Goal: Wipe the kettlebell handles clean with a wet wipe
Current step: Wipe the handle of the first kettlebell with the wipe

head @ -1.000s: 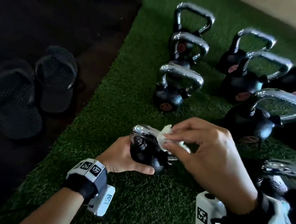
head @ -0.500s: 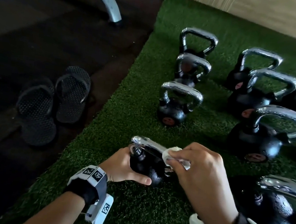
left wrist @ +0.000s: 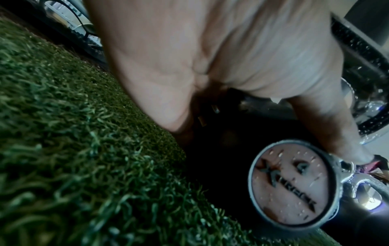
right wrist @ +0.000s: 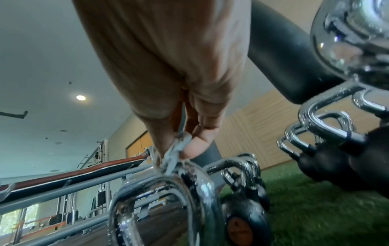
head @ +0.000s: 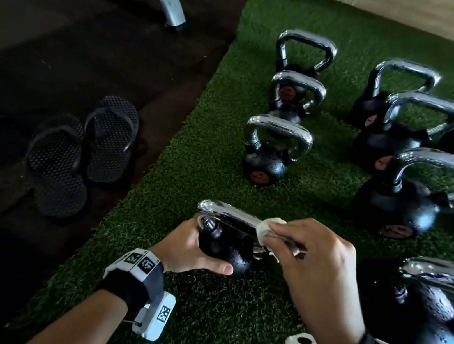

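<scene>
Kettlebell [head: 224,248] sits on turf between my hands: left hand [head: 185,246] cups its black body, right hand [head: 315,261] pinches the wet wipe [head: 265,230] around the chrome handle [head: 228,214]. I'd brace firmly and draw the wipe full-length, rotating to reach the underside.

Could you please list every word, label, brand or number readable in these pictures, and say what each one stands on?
"4": round pinkish badge on the kettlebell that the left hand holds.
A star-like logo with a word beneath, ending in what looks like "REME", on the same badge; too blurred to be sure.
Orange badges on the other kettlebells: too small to read.
Square black-and-white code markers on the wrist bands: patterns, no text.
</scene>
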### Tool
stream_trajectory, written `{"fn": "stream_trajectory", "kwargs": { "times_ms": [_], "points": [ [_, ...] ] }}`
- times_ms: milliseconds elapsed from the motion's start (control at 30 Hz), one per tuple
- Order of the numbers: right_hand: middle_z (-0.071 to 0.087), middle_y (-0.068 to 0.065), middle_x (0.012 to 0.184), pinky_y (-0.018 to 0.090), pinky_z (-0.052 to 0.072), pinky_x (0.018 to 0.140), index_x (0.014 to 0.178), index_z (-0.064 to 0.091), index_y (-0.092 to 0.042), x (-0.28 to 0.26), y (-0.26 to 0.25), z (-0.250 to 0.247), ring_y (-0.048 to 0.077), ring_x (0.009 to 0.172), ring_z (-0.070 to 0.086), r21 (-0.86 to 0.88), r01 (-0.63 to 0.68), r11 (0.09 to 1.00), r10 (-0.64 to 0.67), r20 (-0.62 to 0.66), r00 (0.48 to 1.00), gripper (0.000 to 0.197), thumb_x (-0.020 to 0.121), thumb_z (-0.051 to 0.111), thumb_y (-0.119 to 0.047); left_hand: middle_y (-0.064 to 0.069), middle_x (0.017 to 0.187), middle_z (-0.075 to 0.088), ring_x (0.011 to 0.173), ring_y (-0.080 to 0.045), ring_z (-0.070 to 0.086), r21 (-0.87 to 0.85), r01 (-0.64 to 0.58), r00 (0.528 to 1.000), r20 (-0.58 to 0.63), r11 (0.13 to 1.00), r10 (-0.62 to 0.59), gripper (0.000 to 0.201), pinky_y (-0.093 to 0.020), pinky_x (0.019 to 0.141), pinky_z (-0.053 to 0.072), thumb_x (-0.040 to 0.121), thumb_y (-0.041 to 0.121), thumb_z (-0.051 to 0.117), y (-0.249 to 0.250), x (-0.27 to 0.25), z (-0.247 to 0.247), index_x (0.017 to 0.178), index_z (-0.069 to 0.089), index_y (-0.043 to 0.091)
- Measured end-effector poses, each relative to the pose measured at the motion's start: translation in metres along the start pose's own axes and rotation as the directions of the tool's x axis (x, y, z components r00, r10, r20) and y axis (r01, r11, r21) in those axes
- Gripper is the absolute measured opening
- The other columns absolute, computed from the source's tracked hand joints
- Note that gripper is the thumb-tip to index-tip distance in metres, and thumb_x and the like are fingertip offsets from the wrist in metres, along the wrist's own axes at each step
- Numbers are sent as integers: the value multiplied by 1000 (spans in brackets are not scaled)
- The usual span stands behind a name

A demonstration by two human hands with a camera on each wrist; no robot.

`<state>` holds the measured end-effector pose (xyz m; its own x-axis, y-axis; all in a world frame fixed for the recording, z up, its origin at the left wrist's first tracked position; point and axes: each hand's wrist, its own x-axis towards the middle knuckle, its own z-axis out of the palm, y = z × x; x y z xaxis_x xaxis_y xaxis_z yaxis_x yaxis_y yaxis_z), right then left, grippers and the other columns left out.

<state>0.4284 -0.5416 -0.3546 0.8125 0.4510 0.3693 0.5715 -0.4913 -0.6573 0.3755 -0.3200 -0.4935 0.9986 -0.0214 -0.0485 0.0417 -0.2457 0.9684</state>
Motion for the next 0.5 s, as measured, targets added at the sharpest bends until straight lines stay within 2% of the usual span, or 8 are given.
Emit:
{"fn": "stream_trajectory", "kwargs": {
  "times_ms": [67, 133, 233, 300, 433, 500],
  "points": [
    [73, -16, 85, 2, 45, 73, 88, 82, -22, -3, 4, 3, -3, 82, 67, 52, -34, 998, 34, -9, 999, 15, 75, 86, -16, 6, 136, 66, 130, -16, 60, -10, -2, 1000, 8, 1000, 2, 79, -47, 111, 48, 73, 27, 95, -1, 0, 0, 141, 55, 27],
    [74, -18, 86, 3, 47, 74, 90, 81, -24, -11, 13, 1, -5, 83, 68, 80, -94, 992, 95, -18, 995, 16, 76, 86, -16, 7, 136, 66, 130, -14, 60, -10, 4, 1000, 17, 1000, -4, 79, -47, 111, 48, 72, 30, 95, 0, 1, 0, 140, 56, 28],
    [76, -21, 87, 14, 55, 76, 91, 78, -36, -18, 28, -4, -5, 83, 71, 167, -222, 961, 219, 36, 975, 24, 78, 84, -17, 7, 138, 65, 132, -14, 59, -47, 2, 1000, 16, 999, -1, 80, -46, 112, 47, 72, 28, 96, 0, 1, 1, 141, 55, 27],
    [75, -25, 90, 18, 57, 78, 92, 79, -38, -19, 36, -4, -5, 85, 71, 206, -260, 943, 251, 71, 965, 23, 79, 83, -19, 6, 139, 64, 133, -14, 58, -63, -2, 1000, 22, 998, 3, 80, -44, 112, 47, 73, 27, 95, -1, 1, 1, 142, 54, 27],
    [76, -24, 93, 13, 56, 76, 97, 79, -40, -25, 53, 0, -4, 88, 72, 300, -254, 919, 238, 90, 967, 26, 81, 82, -19, 9, 139, 65, 132, -11, 58, -59, -13, 999, 41, 998, 16, 77, -30, 110, 48, 75, 29, 94, -2, 0, 1, 141, 55, 31],
    [78, -19, 95, 20, 59, 79, 97, 78, -44, -30, 60, 7, 2, 90, 74, 383, -332, 862, 298, 149, 943, 27, 79, 82, -24, 12, 138, 65, 132, -9, 58, -36, -20, 999, 41, 999, 22, 77, -23, 107, 48, 75, 32, 94, -1, 0, 1, 141, 55, 32]
  ]
}}
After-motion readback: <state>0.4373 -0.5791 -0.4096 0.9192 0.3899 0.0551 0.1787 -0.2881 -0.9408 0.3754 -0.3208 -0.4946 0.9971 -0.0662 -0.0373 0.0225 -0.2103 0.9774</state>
